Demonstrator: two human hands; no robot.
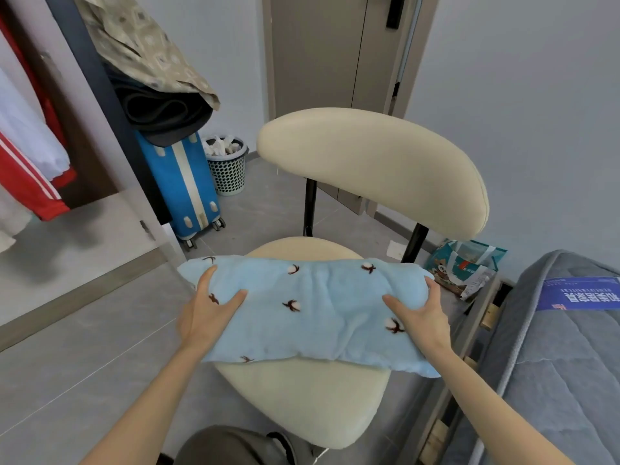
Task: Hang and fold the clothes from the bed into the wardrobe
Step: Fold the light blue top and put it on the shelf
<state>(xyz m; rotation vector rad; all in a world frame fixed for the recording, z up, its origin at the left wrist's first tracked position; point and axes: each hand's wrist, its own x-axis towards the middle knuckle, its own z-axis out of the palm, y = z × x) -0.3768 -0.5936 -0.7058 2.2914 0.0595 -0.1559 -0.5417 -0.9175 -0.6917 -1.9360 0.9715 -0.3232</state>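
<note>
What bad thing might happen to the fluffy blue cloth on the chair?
1. The cloth hangs over both sides of the seat. If the left hand and right hand come off it, an end might pull it down to the floor.
2. The hands are only at the cloth's ends. If it is lifted that way, the middle may sag and the fold may come undone.

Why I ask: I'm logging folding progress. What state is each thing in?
blue cloth: folded, lying across the chair seat.
left hand: flat on cloth's left end.
right hand: gripping cloth's right end.
wardrobe: open, garments hanging inside.
suitcase: upright, clothes piled on top.
basket: upright, filled.
</note>
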